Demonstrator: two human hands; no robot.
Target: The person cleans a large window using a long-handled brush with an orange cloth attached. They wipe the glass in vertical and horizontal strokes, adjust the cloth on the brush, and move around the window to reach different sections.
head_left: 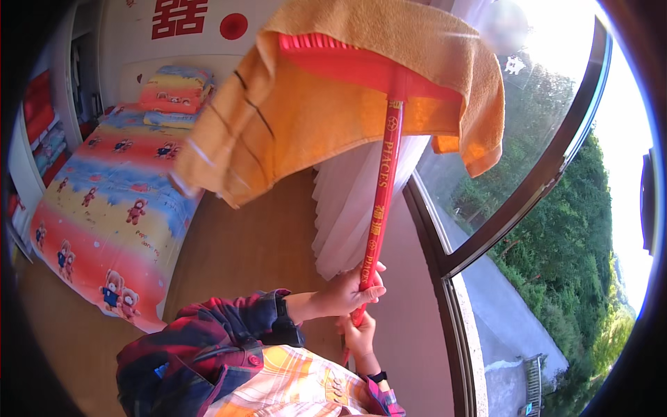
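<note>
A red broom [380, 201] stands tilted in front of me, its head raised at the top of the view. An orange towel [292, 132] is draped over the broom head [333, 59] and hangs down on both sides, with red bristles showing beneath it. My left hand [345, 292] is wrapped round the lower handle. Just below it, my right hand [358, 335] grips the handle too. Each wrist wears a black band. The handle's bottom end is partly hidden by my hands and clothes.
To my right is a window [514, 208] with a dark frame [479, 250], with trees and paved ground outside. A white curtain [340, 215] hangs beside it. A bed with a bear-patterned cover [118, 187] stands at left on a wooden floor [236, 243]. Red decorations mark the far wall.
</note>
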